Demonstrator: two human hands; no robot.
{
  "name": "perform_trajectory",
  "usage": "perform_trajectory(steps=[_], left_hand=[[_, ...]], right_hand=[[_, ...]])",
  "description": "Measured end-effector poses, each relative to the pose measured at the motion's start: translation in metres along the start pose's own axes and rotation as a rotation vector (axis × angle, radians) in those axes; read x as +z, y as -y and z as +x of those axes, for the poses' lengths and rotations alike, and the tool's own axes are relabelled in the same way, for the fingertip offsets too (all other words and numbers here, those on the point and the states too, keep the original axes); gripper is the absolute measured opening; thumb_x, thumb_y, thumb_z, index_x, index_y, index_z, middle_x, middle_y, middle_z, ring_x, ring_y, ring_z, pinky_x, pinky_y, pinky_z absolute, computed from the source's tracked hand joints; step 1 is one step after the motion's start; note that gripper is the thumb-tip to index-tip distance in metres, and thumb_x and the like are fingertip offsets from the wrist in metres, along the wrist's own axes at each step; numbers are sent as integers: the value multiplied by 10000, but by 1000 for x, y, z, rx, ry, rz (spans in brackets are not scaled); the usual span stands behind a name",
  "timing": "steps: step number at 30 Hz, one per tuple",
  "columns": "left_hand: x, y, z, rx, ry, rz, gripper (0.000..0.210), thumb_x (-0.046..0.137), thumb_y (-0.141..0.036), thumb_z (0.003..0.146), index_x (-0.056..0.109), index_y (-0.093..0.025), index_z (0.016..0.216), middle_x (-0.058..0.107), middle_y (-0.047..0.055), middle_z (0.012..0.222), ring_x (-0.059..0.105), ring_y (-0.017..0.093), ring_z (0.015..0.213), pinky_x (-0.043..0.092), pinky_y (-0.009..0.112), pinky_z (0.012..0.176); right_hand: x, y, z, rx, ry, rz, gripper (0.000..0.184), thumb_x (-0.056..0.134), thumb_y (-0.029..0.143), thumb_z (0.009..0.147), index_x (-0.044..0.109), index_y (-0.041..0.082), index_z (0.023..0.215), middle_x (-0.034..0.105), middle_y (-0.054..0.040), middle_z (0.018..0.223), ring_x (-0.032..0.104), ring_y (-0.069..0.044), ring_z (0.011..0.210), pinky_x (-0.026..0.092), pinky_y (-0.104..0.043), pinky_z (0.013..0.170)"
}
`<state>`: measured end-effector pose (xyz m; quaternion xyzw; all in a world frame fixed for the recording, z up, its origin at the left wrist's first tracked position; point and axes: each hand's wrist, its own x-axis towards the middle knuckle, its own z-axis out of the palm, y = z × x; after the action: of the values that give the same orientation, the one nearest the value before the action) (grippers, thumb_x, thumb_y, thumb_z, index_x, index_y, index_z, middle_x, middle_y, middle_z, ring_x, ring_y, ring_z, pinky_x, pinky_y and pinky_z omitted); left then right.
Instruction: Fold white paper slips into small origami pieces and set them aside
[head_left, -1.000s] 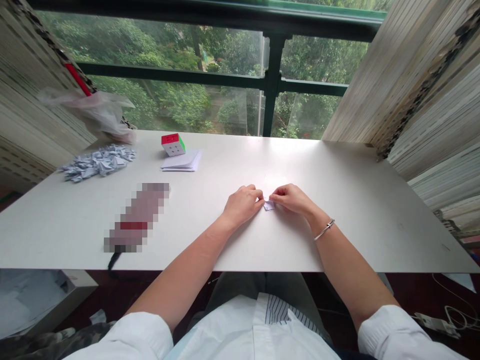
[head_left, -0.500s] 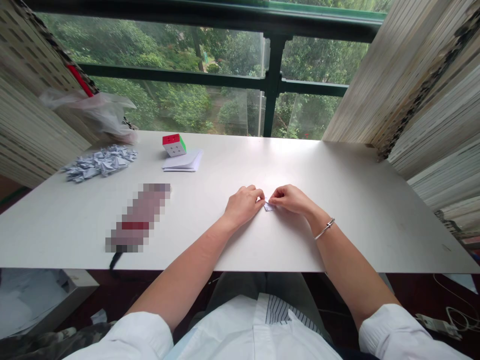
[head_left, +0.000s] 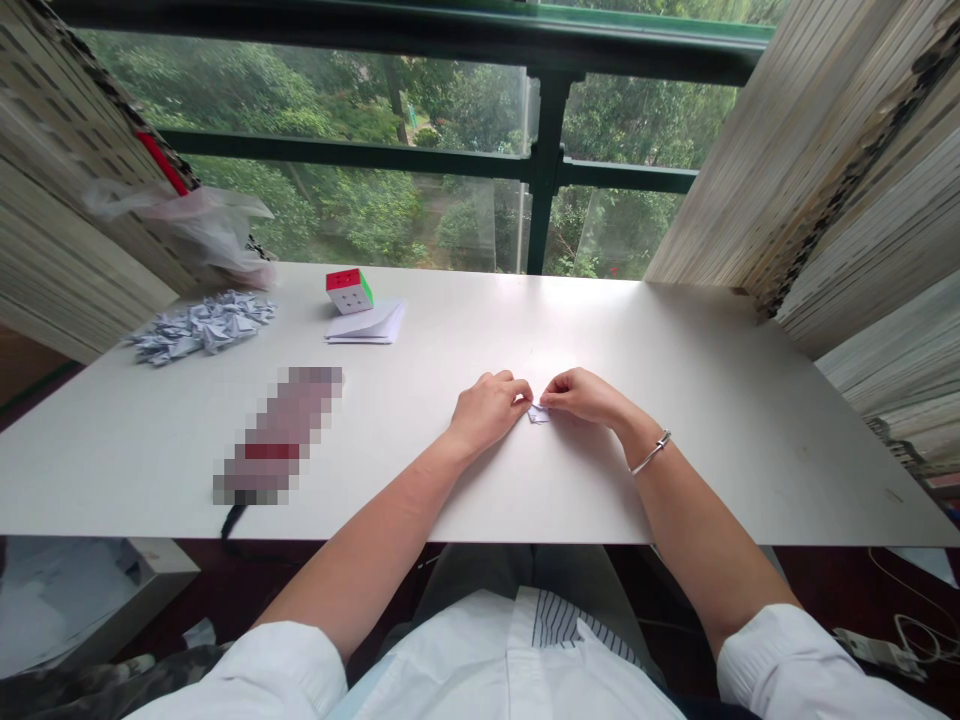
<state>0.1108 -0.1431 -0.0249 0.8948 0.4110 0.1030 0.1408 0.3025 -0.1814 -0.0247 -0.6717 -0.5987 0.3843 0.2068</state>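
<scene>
Between my hands, low on the white table, lies a small folded piece of white paper [head_left: 538,415]. My left hand [head_left: 489,408] rests on the table with thumb and fingertips pinched at the paper's left edge. From the other side, my right hand [head_left: 585,395] pinches the paper's upper right edge between thumb and forefinger. The fingertips hide part of the paper, so its exact folded shape is hard to make out. A silver bracelet [head_left: 651,452] circles my right wrist.
On the white table [head_left: 742,430] at left is a heap of folded paper pieces [head_left: 202,325]. A puzzle cube [head_left: 349,291] sits on folded white sheets [head_left: 367,325]. Nearer lies a blurred-out flat object [head_left: 277,440] with a black strap. A plastic bag [head_left: 217,235] rests by the window.
Both hands stay almost where they were, still pinching the folded paper. The right fingertips have shifted very slightly, and the view has barely moved.
</scene>
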Motion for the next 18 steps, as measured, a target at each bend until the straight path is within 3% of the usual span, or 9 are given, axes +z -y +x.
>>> perform_trajectory(steps=[18], left_hand=[[0, -1, -1, 3, -12, 13, 217, 482, -378, 927, 690, -329, 964, 656, 15, 1015, 560, 214, 969, 391, 279, 626]], right_hand=[[0, 7, -4, 18, -14, -95, 210, 625, 360, 745, 683, 158, 754, 618, 0, 620, 489, -99, 515, 327, -226, 475]])
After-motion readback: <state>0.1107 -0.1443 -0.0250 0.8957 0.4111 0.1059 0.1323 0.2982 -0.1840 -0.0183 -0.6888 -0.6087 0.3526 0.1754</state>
